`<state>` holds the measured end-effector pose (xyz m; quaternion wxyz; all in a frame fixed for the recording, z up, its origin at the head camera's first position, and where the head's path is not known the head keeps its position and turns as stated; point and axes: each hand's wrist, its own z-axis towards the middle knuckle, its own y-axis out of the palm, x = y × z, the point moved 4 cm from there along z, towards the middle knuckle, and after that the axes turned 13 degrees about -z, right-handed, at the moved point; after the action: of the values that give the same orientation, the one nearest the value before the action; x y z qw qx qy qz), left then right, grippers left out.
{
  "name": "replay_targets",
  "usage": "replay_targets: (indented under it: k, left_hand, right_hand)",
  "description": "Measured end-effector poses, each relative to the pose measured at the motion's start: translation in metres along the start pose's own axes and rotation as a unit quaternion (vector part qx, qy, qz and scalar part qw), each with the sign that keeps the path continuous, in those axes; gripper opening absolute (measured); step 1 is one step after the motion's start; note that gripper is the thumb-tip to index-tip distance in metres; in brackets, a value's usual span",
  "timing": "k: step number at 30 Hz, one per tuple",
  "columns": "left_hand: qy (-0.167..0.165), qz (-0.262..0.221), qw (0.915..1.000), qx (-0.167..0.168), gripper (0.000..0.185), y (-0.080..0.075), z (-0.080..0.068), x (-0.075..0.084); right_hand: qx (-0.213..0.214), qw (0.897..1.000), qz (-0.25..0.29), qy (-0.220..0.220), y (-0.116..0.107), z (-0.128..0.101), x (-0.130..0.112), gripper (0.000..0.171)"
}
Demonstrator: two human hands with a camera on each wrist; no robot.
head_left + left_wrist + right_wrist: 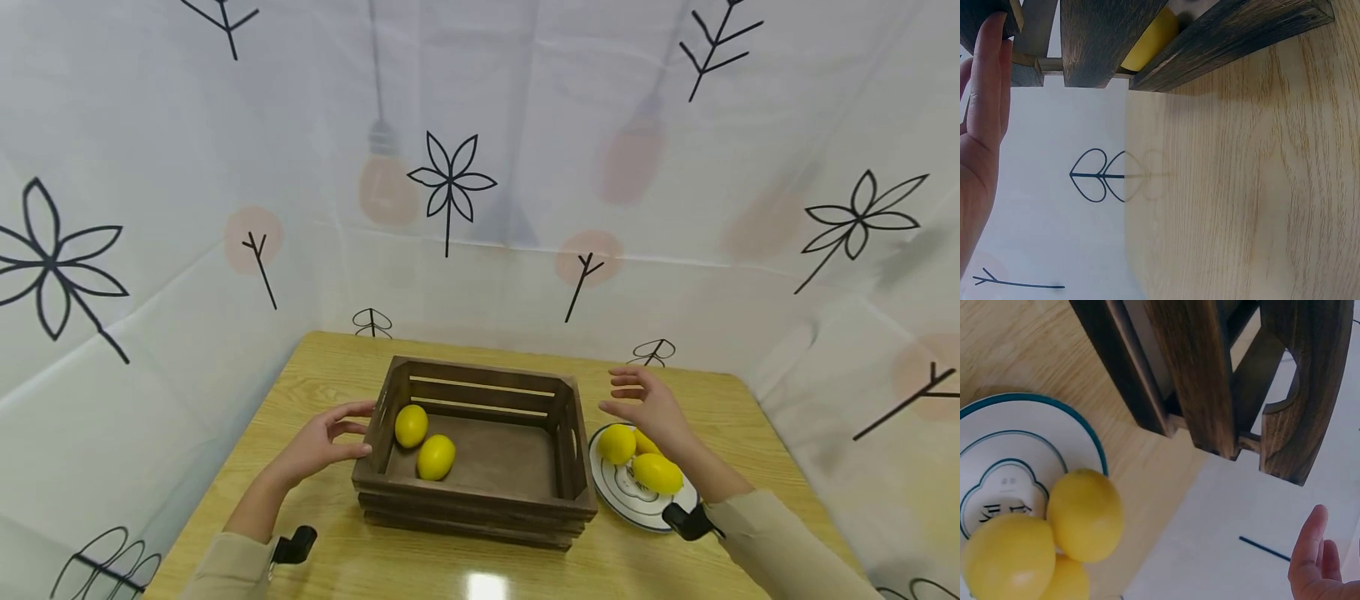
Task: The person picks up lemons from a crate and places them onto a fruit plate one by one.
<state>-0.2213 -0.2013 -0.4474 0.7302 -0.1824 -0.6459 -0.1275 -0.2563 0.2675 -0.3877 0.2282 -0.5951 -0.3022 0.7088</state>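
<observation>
Backdrop: white cloth (300, 125) printed with dark line-drawn flowers is hanging behind a wood-grain tabletop (318, 375).
Left hand (318, 446): its fingers are reaching out nearly straight, thumb parted from them, touching the left end of the slatted wooden crate (472, 493).
Crate's inside: two lemons (436, 457) are lying toward the left end.
Plate (611, 493): it is sitting just right of the crate, bearing three lemons (657, 474), one partly hidden.
Right hand (651, 406): it is hovering near the crate's right end, thumb and fingers parted.
</observation>
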Motion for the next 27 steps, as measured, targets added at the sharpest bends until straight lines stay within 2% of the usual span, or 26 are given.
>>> replay_targets:
  k: [15,27]
  left_hand:
    - [-0.002,0.0,1.0,0.002,0.061,-0.001,0.001,-0.001]
    - [-0.001,-0.003,1.0,-0.002,0.061,0.0,0.001,-0.001]
  right_hand:
    - [-0.003,1.0,0.027,-0.014,0.007,0.013,-0.026,0.053]
    - [-0.015,0.998,0.048,-0.033,0.022,0.022,-0.039,0.052]
